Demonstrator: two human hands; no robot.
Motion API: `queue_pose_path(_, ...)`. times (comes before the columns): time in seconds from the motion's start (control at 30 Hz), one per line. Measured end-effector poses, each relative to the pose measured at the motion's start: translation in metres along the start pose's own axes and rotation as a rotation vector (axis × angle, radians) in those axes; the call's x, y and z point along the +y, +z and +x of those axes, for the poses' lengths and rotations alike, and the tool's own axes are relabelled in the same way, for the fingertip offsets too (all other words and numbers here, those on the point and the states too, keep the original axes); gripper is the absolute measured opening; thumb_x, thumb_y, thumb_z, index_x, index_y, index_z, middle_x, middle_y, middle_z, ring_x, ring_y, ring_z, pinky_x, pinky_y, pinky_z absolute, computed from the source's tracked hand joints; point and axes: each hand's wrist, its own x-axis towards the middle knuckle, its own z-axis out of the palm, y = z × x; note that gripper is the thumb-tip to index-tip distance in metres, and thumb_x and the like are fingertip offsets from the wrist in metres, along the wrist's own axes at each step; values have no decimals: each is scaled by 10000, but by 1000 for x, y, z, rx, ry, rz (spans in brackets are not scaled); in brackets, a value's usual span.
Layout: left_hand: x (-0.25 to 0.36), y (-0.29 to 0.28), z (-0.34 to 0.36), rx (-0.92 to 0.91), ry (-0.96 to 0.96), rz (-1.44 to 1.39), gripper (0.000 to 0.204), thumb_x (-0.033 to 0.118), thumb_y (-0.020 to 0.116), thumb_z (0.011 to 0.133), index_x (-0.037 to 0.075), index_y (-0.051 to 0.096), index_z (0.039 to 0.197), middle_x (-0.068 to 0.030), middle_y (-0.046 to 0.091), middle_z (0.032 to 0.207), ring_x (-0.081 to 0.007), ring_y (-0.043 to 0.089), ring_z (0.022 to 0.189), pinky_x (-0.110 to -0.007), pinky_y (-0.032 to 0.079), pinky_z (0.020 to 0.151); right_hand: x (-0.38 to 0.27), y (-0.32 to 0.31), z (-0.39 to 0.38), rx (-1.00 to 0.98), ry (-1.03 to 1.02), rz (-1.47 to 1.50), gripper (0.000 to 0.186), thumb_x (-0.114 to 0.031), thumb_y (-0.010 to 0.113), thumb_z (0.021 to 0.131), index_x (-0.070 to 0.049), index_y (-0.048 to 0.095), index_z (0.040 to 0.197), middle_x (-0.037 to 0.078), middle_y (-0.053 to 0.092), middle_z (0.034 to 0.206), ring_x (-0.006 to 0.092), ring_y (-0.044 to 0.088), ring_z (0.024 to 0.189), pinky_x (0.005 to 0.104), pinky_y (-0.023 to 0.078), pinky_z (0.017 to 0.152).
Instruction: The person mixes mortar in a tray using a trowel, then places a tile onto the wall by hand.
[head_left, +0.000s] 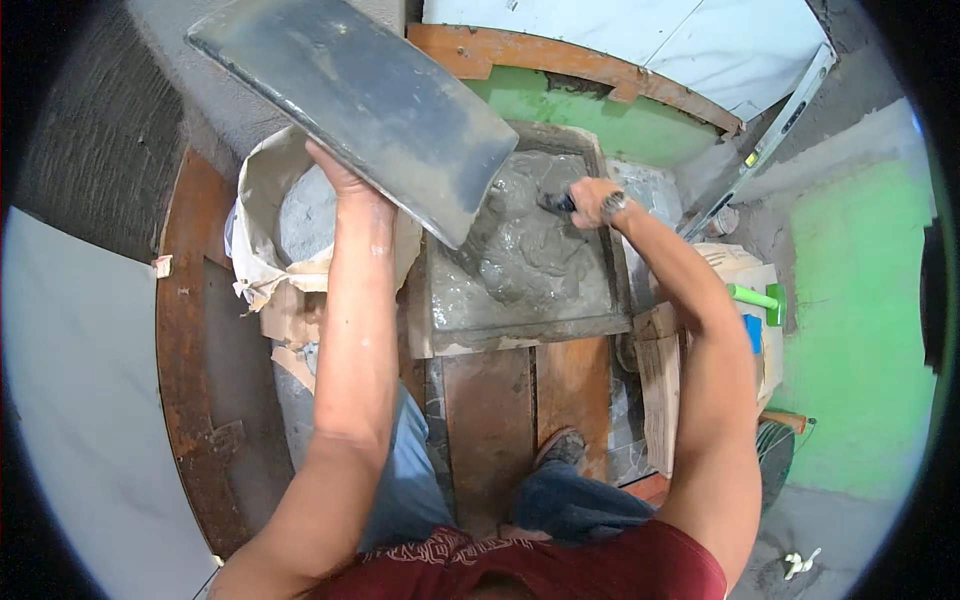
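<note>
My left hand is closed on the lower left edge of a dark grey rectangular panel. Its fingers are mostly hidden behind the panel, which is tilted and raised over the left side of a shallow trough. Wet grey mortar fills the trough, glossy and heaped in the middle. At the trough's right side, my right hand, with a watch on the wrist, grips a trowel by its black handle. The trowel's blade is hard to make out in the mortar.
Left of the trough stands an open sack of grey powder. A long spirit level leans at the right, near a light green-handled tool and cardboard boxes. Wooden planks lie before the trough; a wooden beam runs behind it.
</note>
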Motion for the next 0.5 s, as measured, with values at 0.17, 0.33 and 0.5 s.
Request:
queue_pose_path(0.17,6,-9,3,21,45,148,444,440,516,966,69,605,1194,-91,654,1077,-242,647,981,-384,566,814,14,-61,-100,-72,-3,-74,346,-271,680,674,-50,723,938,209,720,885,381,710,892,480,572,810)
queue_pose_path(0.33,12,-2,-1,56,26,166,495,510,533,938,90,614,1187,-73,654,1074,-235,640,987,-386,562,820,26,-1,-89,-42,341,95,418,-320,663,723,-45,724,1031,235,711,1040,390,689,1005,481,551,893)
queue_pose_path(0.5,18,4,-3,14,-17,142,571,580,570,892,111,605,1214,-56,646,1106,-231,628,1020,-396,551,854,27,42,-14,-76,568,391,524,-360,639,765,20,699,1121,300,663,1168,431,647,1108,476,518,970)
